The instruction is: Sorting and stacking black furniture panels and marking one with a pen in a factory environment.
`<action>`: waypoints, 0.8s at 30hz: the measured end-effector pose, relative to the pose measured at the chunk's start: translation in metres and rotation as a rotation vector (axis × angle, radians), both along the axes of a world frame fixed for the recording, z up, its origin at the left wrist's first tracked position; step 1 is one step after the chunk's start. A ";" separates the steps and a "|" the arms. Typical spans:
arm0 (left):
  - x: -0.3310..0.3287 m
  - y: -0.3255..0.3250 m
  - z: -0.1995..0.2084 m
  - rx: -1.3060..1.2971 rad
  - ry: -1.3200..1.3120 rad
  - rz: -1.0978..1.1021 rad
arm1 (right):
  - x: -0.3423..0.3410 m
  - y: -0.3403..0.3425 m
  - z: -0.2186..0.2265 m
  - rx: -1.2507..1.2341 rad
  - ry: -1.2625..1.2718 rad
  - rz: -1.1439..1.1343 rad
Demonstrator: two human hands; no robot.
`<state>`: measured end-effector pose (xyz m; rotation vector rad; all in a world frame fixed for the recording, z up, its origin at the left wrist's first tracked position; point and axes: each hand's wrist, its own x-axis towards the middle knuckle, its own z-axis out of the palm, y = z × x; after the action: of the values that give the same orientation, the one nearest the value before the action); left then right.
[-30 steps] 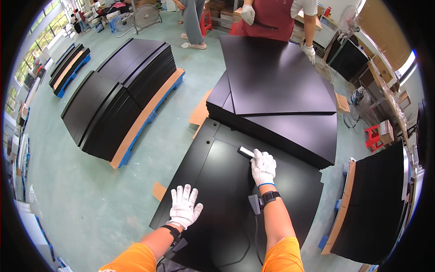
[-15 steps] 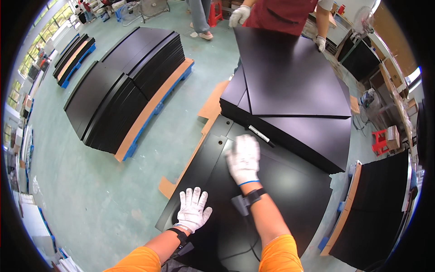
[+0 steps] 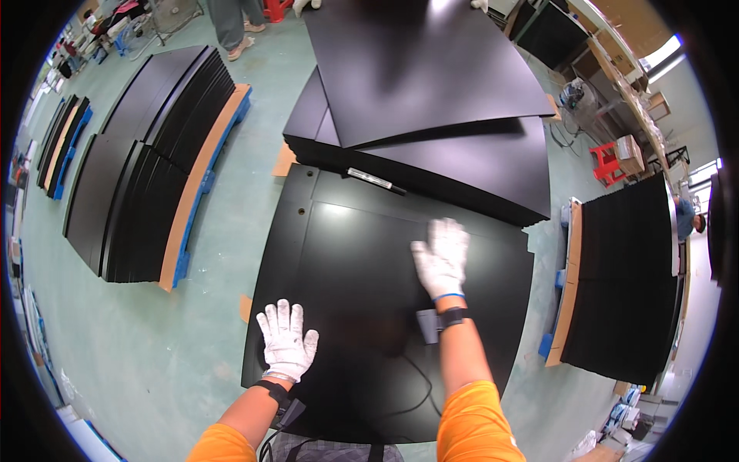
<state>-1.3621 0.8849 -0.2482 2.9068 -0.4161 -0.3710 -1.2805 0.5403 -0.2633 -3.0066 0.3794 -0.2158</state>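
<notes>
A large, glossy black panel (image 3: 350, 266) lies flat in front of me. My left hand (image 3: 285, 344), in a white work glove, rests near its left edge with fingers spread. My right hand (image 3: 442, 258), also gloved, is over the right half of the panel, fingers outstretched and slightly blurred; it holds nothing. Beyond the panel's far edge, a white marker pen (image 3: 371, 179) with a dark tip lies beside a stack of black panels (image 3: 469, 165). A co-worker's gloved hands hold the far edge of another black panel (image 3: 423, 73), which sits askew above that stack.
Black panels (image 3: 123, 177) are stacked on a blue pallet (image 3: 206, 182) at left, with a smaller stack (image 3: 61, 146) behind. Another dark stack (image 3: 623, 269) stands at right. A red stool (image 3: 606, 163) and a carton (image 3: 630, 154) are at back right. Dark cables cross my panel.
My right hand has moved right across the panel, away from the marker pen. The co-worker's panel has shifted, with a gap showing beneath its near edge. My view has turned rightward.
</notes>
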 end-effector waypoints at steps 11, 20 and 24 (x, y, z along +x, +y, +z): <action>-0.003 -0.001 -0.005 0.031 -0.075 -0.030 | -0.161 -0.149 0.012 -0.253 0.051 -0.698; -0.008 0.006 -0.012 0.162 -0.144 -0.038 | -0.038 0.005 0.051 0.353 0.239 0.290; -0.009 -0.001 -0.010 0.147 -0.190 -0.073 | -0.062 -0.113 -0.008 -0.033 -0.094 -0.241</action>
<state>-1.3714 0.8835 -0.2583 3.0894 -0.5455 -0.1404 -1.3423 0.4276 -0.2715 -2.9626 0.7346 -0.3851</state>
